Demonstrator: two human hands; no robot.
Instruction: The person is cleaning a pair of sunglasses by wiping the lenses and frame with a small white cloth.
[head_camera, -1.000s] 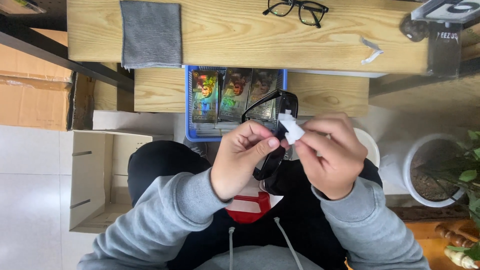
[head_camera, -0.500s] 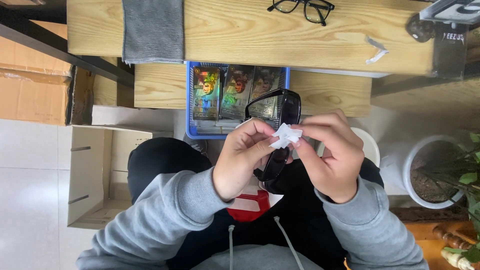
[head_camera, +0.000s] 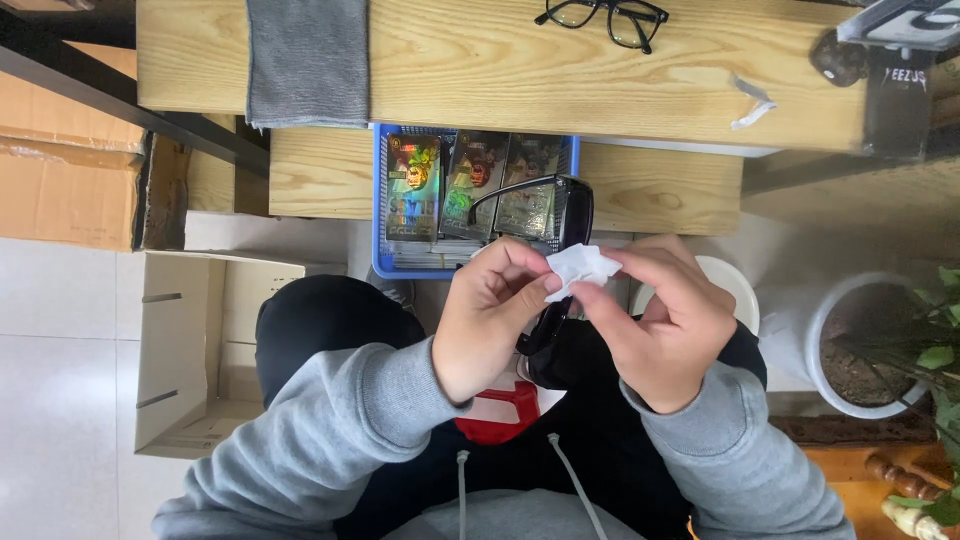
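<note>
Both hands meet in front of the person's chest, above the lap. The left hand (head_camera: 490, 315) is closed on a pair of black sunglasses (head_camera: 555, 270), fingers curled around the frame near the hinge, and the right hand (head_camera: 665, 325) pinches a small white wipe (head_camera: 583, 266) between thumb and forefinger, pressed against the frame's upper part. The sunglasses hang upright in the air, touching nothing but the hands, with one temple arm pointing down toward the lap.

By their look the sunglasses are light and rigid, a glossy plastic that would probably slip under a loose grip; the lenses likely scratch and smudge easily, and the hinges would be the weak spot if twisted. The frame's edge or bridge seems the safest place to hold, leaving the lenses free. The wipe is soft, thin and crumpled, and would fold wherever it is pressed.

Beyond the hands, a blue basket (head_camera: 380, 200) holding shiny printed packets sits on a lower wooden shelf (head_camera: 320, 175), just past the sunglasses. Higher in the view a wooden desk (head_camera: 480, 60) carries a folded grey cloth (head_camera: 305, 60), a pair of clear black-rimmed glasses (head_camera: 600, 18) and a scrap of white paper (head_camera: 752, 105), all well apart from the hands. An open cardboard box (head_camera: 195, 350) stands on the floor to the person's left, and a white pot (head_camera: 850, 350) with a plant to the right. Nothing lies between the hands and the sunglasses; the basket's rim is the nearest obstacle.
</note>
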